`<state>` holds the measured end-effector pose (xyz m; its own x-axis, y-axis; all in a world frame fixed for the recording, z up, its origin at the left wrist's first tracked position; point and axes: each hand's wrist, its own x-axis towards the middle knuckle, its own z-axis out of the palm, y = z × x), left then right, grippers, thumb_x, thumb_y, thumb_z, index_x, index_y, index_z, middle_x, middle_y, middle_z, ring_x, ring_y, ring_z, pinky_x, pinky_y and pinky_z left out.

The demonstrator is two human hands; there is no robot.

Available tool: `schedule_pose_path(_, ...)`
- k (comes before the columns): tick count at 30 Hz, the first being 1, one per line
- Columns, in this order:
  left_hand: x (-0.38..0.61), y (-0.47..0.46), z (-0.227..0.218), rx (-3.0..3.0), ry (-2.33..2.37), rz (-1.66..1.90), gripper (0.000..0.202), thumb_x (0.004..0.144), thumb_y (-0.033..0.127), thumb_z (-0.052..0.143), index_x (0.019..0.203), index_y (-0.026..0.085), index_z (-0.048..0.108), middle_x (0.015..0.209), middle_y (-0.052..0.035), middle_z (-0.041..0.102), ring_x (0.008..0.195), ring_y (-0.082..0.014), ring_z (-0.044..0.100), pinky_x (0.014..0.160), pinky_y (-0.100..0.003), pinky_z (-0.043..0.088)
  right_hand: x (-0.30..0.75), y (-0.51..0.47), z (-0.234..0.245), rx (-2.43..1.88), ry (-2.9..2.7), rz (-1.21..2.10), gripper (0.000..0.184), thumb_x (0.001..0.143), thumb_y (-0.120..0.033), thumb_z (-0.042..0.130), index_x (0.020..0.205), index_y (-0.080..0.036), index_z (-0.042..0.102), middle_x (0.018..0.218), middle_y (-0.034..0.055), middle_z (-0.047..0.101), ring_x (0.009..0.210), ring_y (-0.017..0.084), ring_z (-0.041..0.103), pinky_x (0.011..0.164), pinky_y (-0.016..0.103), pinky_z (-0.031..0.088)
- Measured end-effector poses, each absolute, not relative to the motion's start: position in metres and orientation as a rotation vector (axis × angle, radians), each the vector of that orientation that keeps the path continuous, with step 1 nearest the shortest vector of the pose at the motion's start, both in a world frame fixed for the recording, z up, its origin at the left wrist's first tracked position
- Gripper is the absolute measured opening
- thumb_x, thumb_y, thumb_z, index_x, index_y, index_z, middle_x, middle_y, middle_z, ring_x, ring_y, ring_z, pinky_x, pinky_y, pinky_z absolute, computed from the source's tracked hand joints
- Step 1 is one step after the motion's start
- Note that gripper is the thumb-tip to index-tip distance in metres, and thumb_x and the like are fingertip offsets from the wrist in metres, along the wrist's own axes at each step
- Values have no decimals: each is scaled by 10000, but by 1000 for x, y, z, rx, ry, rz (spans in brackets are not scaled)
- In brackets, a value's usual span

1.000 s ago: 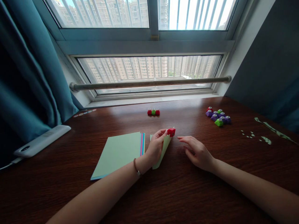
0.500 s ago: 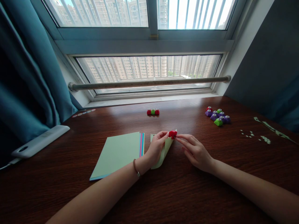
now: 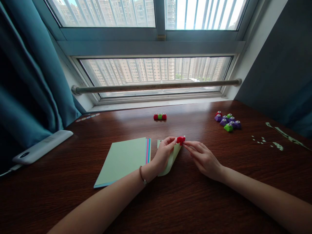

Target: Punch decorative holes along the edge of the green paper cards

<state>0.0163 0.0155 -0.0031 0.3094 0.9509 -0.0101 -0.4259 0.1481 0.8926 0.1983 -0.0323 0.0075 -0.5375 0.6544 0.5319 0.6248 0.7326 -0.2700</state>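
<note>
My left hand (image 3: 163, 155) pinches a small red craft punch (image 3: 180, 139) between thumb and fingers. A pale green paper sheet (image 3: 173, 157), curled up along its right side, runs from beneath this hand up to the punch. From the right, my right hand (image 3: 206, 160) has its fingertips closed together at the paper's edge, right against the punch. Its thumb is mostly hidden. Left of the hands lies a stack of coloured paper (image 3: 124, 161) with a pale green sheet on top.
Two red punches with a green punch (image 3: 160, 116) between them stand near the window. Several purple, green and red punches (image 3: 227, 122) cluster at the right. Beyond them are tiny paper cut-outs (image 3: 276, 146) and a punched paper strip (image 3: 285, 134). A white power bank-like device (image 3: 44, 146) lies left.
My right hand's fingers have drawn closer together, and its thumb has tucked under out of sight. The red punch has tilted slightly. Otherwise little differs.
</note>
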Motion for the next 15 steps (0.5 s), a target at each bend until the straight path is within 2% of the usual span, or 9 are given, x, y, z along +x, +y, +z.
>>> schedule_pose_path(5, 16, 15, -2, 957, 700, 1090, 252, 716, 318, 680, 877, 134, 621, 890, -64, 632, 801, -150, 563, 778, -265, 397, 196, -36, 9, -955, -2318, 87, 522, 838, -81, 367, 1348, -186, 318, 1288, 119, 439, 1152, 236, 430, 944, 427, 398)
schedule_pose_path(15, 15, 12, 3, 1009, 738, 1048, 268, 711, 348, 684, 861, 132, 633, 904, -77, 631, 813, -159, 567, 774, -270, 398, 197, -35, 12, -936, -2305, 206, 461, 840, -131, 396, 1298, -184, 396, 1276, 116, 454, 1163, 227, 440, 957, 393, 408)
